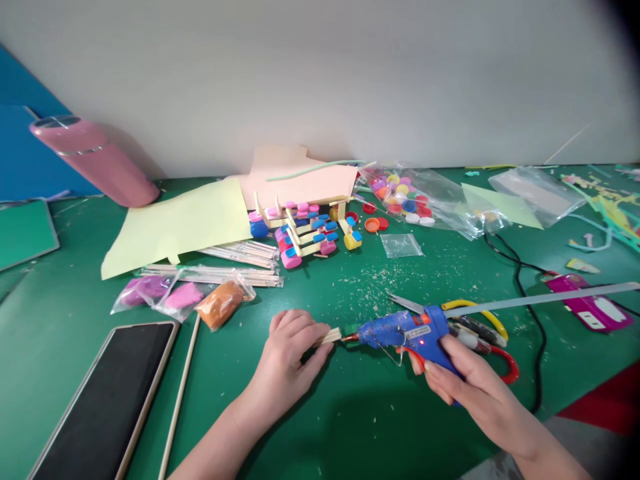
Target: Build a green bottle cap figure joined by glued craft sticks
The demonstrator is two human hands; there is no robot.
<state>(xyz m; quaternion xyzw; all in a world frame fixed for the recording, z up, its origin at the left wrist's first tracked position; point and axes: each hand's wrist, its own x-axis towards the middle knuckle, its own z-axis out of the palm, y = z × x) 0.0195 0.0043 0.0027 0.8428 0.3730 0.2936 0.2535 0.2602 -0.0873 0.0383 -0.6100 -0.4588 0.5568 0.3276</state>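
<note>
Left hand (295,347): pinching sticks (331,335)!
Right hand (470,387): curled round glue gun (407,331).
Clear bag (445,197): bright caps (400,198) inside, near back edge of desk (390,427).
Small pouches (247,285): coloured lumps (220,305).

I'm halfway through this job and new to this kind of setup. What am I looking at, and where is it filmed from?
There is no machine arm here, just a person's two bare hands. The one picture comes from a camera on their head, looking forward and down. The left hand pinches short wooden sticks in its fingers. The right hand grips a blue glue gun, its nozzle at the sticks' ends; whether they touch is unclear. Around them on the green table are a phone, a pink bottle, a bag of coloured caps and an orange packet.
</note>
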